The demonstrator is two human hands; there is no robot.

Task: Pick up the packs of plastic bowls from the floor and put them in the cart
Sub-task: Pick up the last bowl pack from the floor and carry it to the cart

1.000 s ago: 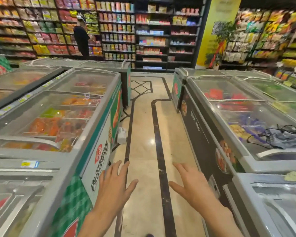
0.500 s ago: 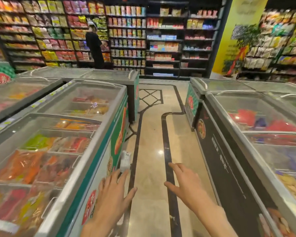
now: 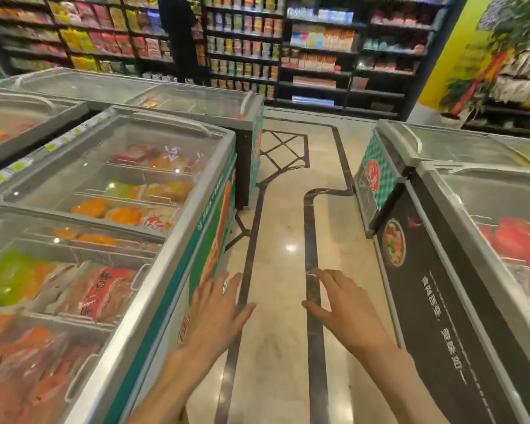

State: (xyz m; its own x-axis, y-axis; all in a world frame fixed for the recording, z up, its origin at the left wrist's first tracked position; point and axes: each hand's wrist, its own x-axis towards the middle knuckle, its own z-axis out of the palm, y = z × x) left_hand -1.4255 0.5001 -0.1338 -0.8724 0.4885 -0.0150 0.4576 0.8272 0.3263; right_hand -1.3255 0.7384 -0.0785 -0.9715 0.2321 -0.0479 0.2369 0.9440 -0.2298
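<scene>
Both bare hands reach forward, palms down, fingers spread and holding nothing: left hand [image 3: 216, 313], right hand [image 3: 340, 310], above a glossy beige tiled floor [image 3: 285, 215] between glass-topped grey chest freezers [image 3: 153, 270]. No bowl packs or cart are visible.

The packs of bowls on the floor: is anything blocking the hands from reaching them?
No packs of bowls and no cart are in view, so that cannot be judged. Both hands, left and right, are empty, held out over the bare aisle floor between freezers on the left and right.
</scene>
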